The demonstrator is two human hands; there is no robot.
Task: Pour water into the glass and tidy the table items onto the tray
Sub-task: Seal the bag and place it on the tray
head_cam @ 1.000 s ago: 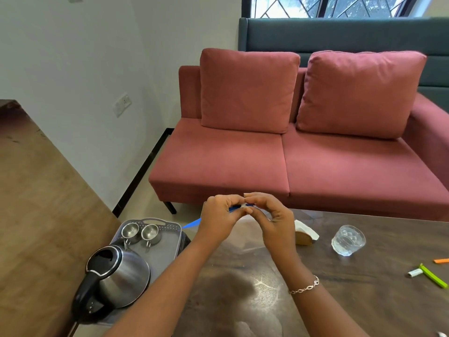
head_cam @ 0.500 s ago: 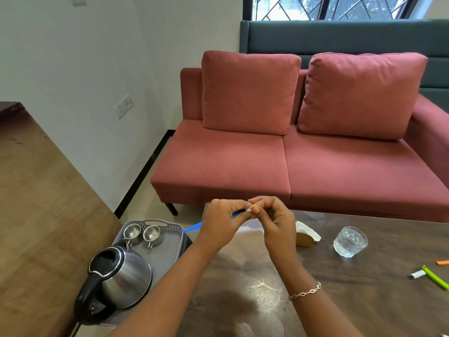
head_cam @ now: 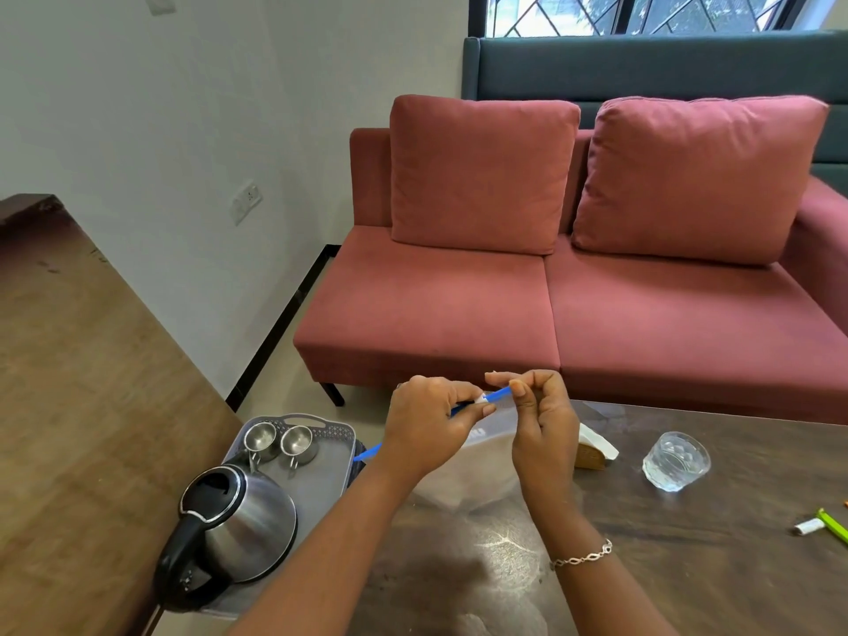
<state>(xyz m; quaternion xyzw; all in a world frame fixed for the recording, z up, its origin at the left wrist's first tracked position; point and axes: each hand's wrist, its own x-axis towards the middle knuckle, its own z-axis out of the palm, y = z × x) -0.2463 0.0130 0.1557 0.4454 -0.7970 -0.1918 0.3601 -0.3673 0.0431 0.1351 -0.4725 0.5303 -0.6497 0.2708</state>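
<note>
While the two hands meet above the near edge of the dark brown wooden table [head_cam: 688, 566], they hold a clear plastic zip bag with a blue strip along its top [head_cam: 468, 465]. The left hand [head_cam: 426, 433] has its fingers pressed together on the blue strip, right by a small white slider. The right hand [head_cam: 539, 420] pinches the same strip a little further along, with thumb and first finger closed on it. A thin silver bracelet [head_cam: 582, 555] sits on the right wrist. The bag hangs down from the strip, and its bottom touches the table.

To the right of the hands, a short clear glass with a bumpy pattern [head_cam: 676, 461] stands upright on the table. I cannot tell how much water is in it. Between the bag and the glass lies a small tan thing with a white paper on top [head_cam: 594, 445]. Far right, a green pen [head_cam: 833, 525] and a little white cap [head_cam: 808, 526] lie near each other by the picture's edge.

To the left of the table sits a grey plastic tray with handle holes [head_cam: 321, 422]. Two small shiny steel cups [head_cam: 280, 442] stand side by side at its far end. A shiny steel kettle with a black handle [head_cam: 238, 530] stands on the near end.

Behind it all is a red sofa with two cushions [head_cam: 550, 291].
</note>
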